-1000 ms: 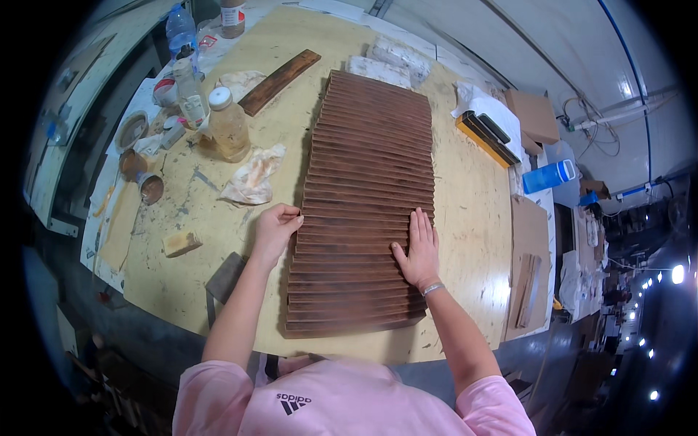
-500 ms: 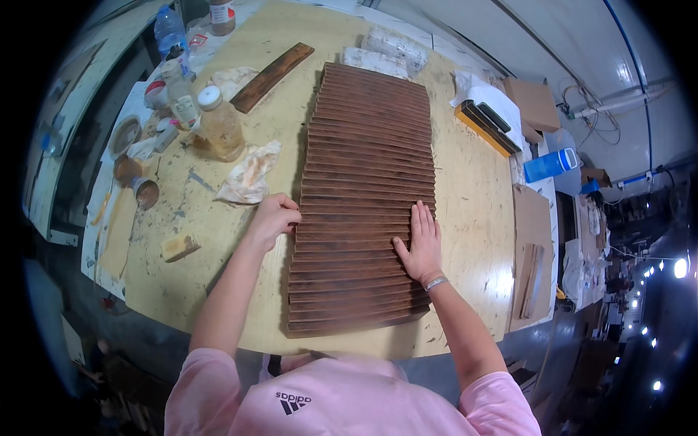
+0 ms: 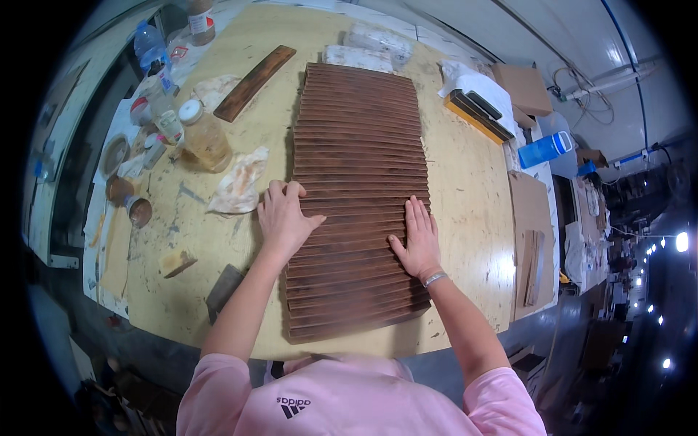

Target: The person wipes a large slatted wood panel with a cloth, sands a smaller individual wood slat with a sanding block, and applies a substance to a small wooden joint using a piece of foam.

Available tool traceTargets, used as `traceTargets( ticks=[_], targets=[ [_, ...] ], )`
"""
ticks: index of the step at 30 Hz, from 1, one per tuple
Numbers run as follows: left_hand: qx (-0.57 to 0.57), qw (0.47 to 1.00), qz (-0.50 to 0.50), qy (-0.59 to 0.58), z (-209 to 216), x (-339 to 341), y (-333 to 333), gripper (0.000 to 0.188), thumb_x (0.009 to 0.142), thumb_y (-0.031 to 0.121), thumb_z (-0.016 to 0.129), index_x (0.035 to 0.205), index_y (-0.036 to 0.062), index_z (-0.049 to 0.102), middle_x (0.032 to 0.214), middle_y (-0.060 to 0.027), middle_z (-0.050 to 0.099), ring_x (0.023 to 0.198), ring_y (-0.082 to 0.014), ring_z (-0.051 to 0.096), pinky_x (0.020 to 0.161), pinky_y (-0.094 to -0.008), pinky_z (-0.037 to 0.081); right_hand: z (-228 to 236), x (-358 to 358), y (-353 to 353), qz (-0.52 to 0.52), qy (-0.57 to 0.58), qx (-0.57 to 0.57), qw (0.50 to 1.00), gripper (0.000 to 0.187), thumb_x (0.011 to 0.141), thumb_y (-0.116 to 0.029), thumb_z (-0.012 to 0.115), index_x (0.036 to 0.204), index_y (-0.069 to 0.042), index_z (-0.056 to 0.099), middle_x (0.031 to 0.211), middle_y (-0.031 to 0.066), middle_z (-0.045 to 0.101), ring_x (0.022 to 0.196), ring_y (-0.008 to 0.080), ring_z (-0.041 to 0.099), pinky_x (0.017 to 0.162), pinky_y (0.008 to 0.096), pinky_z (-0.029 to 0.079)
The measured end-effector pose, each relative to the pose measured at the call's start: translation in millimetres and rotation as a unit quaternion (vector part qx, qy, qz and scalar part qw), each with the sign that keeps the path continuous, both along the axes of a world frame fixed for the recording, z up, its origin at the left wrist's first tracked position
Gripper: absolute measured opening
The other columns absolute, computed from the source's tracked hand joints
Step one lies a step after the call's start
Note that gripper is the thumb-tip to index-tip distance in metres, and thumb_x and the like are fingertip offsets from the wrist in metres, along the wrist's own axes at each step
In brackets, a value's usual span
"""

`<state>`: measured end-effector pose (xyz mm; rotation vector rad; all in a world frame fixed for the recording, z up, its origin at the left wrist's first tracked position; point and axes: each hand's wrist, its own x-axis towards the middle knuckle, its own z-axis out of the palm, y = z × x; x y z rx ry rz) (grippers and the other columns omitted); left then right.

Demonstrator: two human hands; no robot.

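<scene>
A long dark-brown wooden panel with ribbed, slat-like ridges (image 3: 360, 152) lies lengthwise in front of me on the work table (image 3: 469, 240). My right hand (image 3: 416, 240) rests flat on the panel near its right edge, fingers together and stretched, thumb out. At the panel's left edge is my left hand (image 3: 283, 218), its fingers slightly bent and the thumb spread over the ridges; nothing shows in it. Beside my left forearm sits a dark flat block (image 3: 224, 292), partly hidden by the arm. A stained yellowish sponge (image 3: 177, 261) lies farther left.
A stained cloth (image 3: 238, 183), a jar of amber liquid (image 3: 205, 138) and several bottles stand at the left. Beyond them lies a brown wood strip (image 3: 254, 83). Wrapped white packages (image 3: 367, 57) are behind the panel; a black-and-yellow box (image 3: 476, 118) and blue bottle (image 3: 544, 150) are right.
My left hand has opened from a pinch at the panel's edge and shifted right, over the ridges. The view has moved slightly, and the dark block now shows. My right hand stays flat.
</scene>
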<state>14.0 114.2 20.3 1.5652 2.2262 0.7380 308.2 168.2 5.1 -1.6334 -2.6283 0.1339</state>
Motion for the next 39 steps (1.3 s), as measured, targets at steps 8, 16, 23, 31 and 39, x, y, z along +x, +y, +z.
traceTargets(
  ticks=[8,16,23,31,39],
  targets=[
    [0.013,0.999,-0.046,-0.004,-14.0,-24.6,-4.8,0.031,0.086,0.034,0.074,0.105,0.0115,0.066,0.118,-0.0071,0.058,0.111,-0.025,0.056,0.092,-0.0398,0.048,4.0,-1.5,0.1,0.001,-0.004,0.001,1.0,0.088,0.091,-0.046,0.061,0.157,-0.003,0.022,0.165,0.0142,0.021,0.153,0.0292,0.019,0.123,0.0474,0.017],
    [0.009,0.971,-0.056,0.231,-55.0,-126.6,-28.2,0.04,0.081,0.011,0.072,0.119,0.0043,0.066,0.136,-0.0145,0.056,0.124,-0.0328,0.051,0.107,-0.0477,0.037,2.2,4.0,-1.7,0.015,0.015,0.017,1.0,0.087,0.092,-0.05,0.058,0.155,0.001,0.025,0.164,0.0164,0.023,0.152,0.0302,0.021,0.123,0.0476,0.019],
    [0.006,0.992,-0.118,-0.039,7.3,-69.3,-98.2,0.062,0.077,0.007,0.069,0.137,0.0,0.054,0.149,-0.0201,0.048,0.139,-0.0404,0.04,0.117,-0.0474,0.031,8.4,7.7,-5.1,0.009,0.035,0.022,0.999,0.086,0.094,-0.054,0.054,0.154,0.002,0.028,0.164,0.016,0.025,0.152,0.0276,0.02,0.123,0.0469,0.018],
    [-0.067,0.984,-0.163,-0.028,0.2,47.1,-200.1,0.118,0.057,0.025,0.095,0.153,0.0048,0.03,0.163,-0.0238,0.012,0.147,-0.0442,0.025,0.119,-0.0455,0.031,1.2,9.9,-4.2,0.011,0.071,0.023,0.997,0.085,0.094,-0.055,0.052,0.154,0.002,0.03,0.164,0.0157,0.024,0.153,0.0271,0.02,0.123,0.0476,0.017],
    [-0.029,0.992,-0.117,-0.039,-4.6,49.1,-197.7,0.095,0.071,0.016,0.084,0.152,0.0059,0.035,0.161,-0.0202,0.024,0.145,-0.0388,0.031,0.118,-0.0452,0.032,31.4,12.1,-68.6,0.163,0.116,-0.042,0.979,0.094,0.09,-0.058,0.059,0.154,0.003,0.027,0.165,0.0215,0.017,0.154,0.0328,0.013,0.123,0.0541,0.013]
  ],
)
